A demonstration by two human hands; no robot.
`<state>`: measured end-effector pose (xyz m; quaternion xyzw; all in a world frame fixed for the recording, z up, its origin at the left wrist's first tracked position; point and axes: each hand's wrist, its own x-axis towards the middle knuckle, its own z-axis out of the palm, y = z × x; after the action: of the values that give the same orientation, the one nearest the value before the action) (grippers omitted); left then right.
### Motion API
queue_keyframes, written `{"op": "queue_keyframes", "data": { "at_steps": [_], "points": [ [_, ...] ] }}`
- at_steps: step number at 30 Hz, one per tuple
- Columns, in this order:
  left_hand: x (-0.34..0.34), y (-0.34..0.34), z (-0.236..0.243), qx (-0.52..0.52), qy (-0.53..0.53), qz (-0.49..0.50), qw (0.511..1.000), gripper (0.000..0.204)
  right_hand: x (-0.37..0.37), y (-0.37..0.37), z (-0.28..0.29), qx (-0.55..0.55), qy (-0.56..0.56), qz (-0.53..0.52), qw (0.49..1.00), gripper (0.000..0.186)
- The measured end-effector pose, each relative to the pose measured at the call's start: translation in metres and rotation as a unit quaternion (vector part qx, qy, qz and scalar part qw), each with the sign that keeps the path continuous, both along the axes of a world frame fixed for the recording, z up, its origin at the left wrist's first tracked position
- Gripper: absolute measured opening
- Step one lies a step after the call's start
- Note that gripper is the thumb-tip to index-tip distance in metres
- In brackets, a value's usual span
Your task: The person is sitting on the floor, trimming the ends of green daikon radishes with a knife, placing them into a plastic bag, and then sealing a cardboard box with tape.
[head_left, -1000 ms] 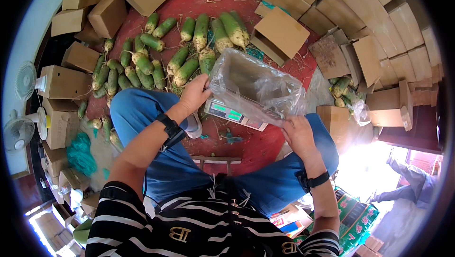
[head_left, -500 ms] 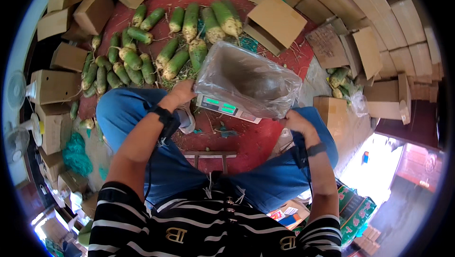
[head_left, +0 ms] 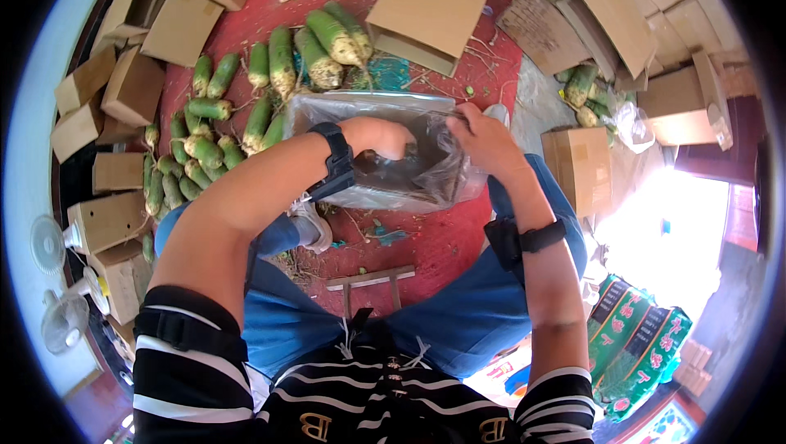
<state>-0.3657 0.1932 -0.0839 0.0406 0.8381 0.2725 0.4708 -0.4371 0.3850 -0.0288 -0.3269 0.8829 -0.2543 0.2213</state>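
Observation:
A cardboard box [head_left: 385, 198] with a clear plastic liner bag [head_left: 438, 153] inside stands in front of me, between my knees. My left hand [head_left: 383, 138] reaches down into the box, its fingers curled and partly hidden. At the right rim, my right hand [head_left: 483, 139] has its fingers and thumb closed on the edge of the liner. Behind the box, large green-and-white radishes [head_left: 281, 63] lie in rows on the red floor covering. The scale with green lit digits is out of sight now.
An open empty carton [head_left: 426, 14] lies beyond the box. More cartons [head_left: 131, 92] pile up at the left, with fans [head_left: 64, 317] beside them. On the right stand a closed carton [head_left: 577, 170] and green printed sacks [head_left: 634, 346]. A small stool [head_left: 372, 279] sits between my legs.
My left hand has gone from the box's left side into its inside. My right hand has risen from the lower right corner to the right rim. The box has turned and now hides the scale.

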Motion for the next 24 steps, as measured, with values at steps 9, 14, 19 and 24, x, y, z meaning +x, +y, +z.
{"op": "queue_keyframes", "data": {
  "at_steps": [9,14,19,24],
  "points": [
    [-0.014,0.020,-0.031,-0.055,-0.013,-0.118,0.991,0.090,0.006,0.002,0.010,0.071,-0.003,0.029,0.997,0.042],
    [0.004,0.010,-0.067,0.036,0.095,-0.068,0.992,0.078,0.009,0.003,0.002,0.060,0.027,0.043,0.997,0.038],
    [-0.012,0.016,-0.036,-0.018,-0.050,-0.157,0.986,0.064,0.006,0.001,0.005,0.089,0.052,0.042,0.994,0.030],
    [0.011,-0.017,0.017,-0.075,-0.121,-0.144,0.979,0.067,0.006,-0.002,0.008,0.089,0.062,0.028,0.994,0.032]
  ]
}}
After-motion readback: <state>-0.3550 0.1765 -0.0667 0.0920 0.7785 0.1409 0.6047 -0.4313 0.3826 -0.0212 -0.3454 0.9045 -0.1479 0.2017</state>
